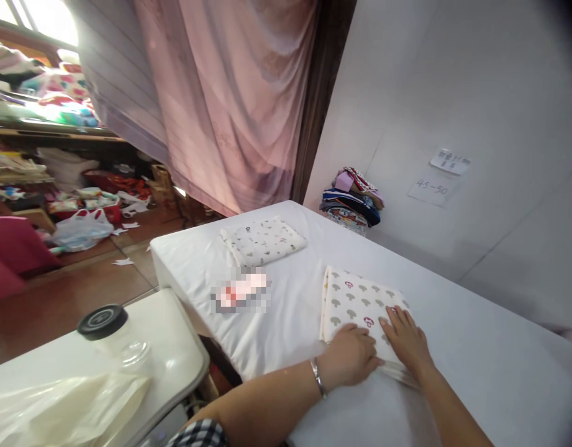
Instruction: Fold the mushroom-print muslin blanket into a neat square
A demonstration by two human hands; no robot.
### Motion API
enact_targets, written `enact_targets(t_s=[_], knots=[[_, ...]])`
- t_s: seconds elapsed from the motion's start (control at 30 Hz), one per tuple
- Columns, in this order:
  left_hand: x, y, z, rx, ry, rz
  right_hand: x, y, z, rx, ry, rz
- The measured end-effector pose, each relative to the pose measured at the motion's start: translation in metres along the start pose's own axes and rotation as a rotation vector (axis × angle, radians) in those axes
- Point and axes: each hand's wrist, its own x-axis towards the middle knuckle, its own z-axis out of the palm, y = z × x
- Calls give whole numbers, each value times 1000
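Observation:
On the white-covered table lies a folded cream cloth (360,295) printed with grey and red mushroom shapes. My left hand (353,355), with a silver bracelet at the wrist, is closed at its near edge, the fingers bent over the fabric. My right hand (409,338) rests flat on top of the cloth's right side with its fingers stretched out. Farther back on the table is another folded white cloth (267,241) with a small scattered print, apart from both hands. Left of my left hand lies a small blurred-out pinkish item (241,290).
A white bed-like table (458,347) stands against the wall. At left, a cream surface (174,329) holds a clear jar with a black lid (102,321) and a plastic bag (66,406). Stacked clothes (351,200) sit behind the table; a pink curtain (239,93) hangs beyond.

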Motion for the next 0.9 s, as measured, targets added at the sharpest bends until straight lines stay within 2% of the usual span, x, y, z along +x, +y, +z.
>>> enact_targets(t_s=[0.1, 0.2, 0.27, 0.37, 0.47, 0.57, 0.7, 0.8, 0.9], knots=[[17, -14, -12, 26, 25, -223, 0, 1, 2, 8, 3, -10], [31, -39, -18, 85, 164, -283, 0, 2, 1, 62, 30, 10], [34, -57, -14, 94, 191, -374, 0, 3, 1, 93, 38, 0], [29, -77, 0, 23, 154, -528, 0, 4, 3, 123, 60, -25], [24, -83, 10, -32, 154, -541, -1, 3, 5, 139, 75, -33], [22, -84, 12, -53, 153, -547, 1, 3, 3, 181, 52, -11], [23, -84, 10, -55, 186, -539, 12, 12, -12, 408, -41, 12], [24, -86, 10, -55, 215, -529, 23, 26, -21, 621, 9, 127], [25, -86, 10, -73, 222, -538, 31, 33, -18, 622, 16, 291]])
